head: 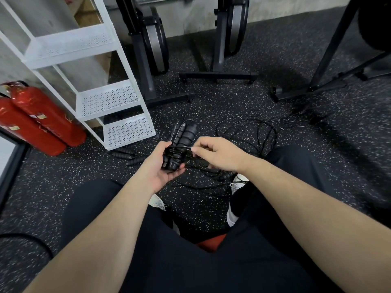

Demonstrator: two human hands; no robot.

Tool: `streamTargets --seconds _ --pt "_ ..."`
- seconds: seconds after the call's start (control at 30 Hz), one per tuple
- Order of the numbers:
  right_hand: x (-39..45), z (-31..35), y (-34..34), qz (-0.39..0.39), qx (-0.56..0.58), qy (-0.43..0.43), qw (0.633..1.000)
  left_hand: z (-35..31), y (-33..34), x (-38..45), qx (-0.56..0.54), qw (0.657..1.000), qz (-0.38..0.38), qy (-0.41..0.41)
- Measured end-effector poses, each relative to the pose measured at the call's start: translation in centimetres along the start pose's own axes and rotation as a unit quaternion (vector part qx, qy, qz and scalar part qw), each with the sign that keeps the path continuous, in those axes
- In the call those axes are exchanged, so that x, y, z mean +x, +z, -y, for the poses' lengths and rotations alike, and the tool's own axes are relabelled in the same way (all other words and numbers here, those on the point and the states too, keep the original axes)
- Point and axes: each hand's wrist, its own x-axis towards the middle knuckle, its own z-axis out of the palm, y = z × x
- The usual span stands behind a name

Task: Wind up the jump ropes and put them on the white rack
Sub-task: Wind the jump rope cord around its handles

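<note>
Two black ribbed foam jump-rope handles [179, 144] lay side by side in my left hand [160, 168], whose fingers were curled round their lower ends, several turns of thin black cord already banded across their middle. My right hand [213, 154] sat at three o'clock of the bundle, thumb and forefinger pinching the cord [186, 147] where it ran taut off the handles. I judged this to be the winding step, partway through on one rope. From that pinch the cord trailed off into a loose tangle of black rope [247, 132] spread on the dark speckled rubber floor [232, 98] towards one o'clock, so much remained to take up. More black handles [127, 154] lay on the floor at nine o'clock of my left hand, just beside the foot of the white perforated metal rack [129, 132], whose shelves stood at eleven o'clock and held no rope that I could see. The next move, as I judged it, called for carrying the pinched cord round the handles again while keeping it tight, and feeding slack from the tangle without snagging the other ropes.
</note>
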Motion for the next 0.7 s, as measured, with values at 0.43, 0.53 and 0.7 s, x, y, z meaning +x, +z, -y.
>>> streamTargets --seconds 0.43,0.53,0.7 --pt "0.0 -1.3 -1.7 0.077 -0.006 0.074 0.994 -0.6 0.0 -0.4 -0.042 0.999 -0.001 0.006" --pt "0.3 -1.5 -2.2 0.096 -0.033 0.067 0.993 -0.9 -0.2 -0.2 -0.067 0.998 0.002 0.009" --pt "0.1 -2.7 -2.1 0.091 -0.062 0.127 0.986 -1.1 -0.8 -0.4 -0.063 0.996 0.059 0.003"
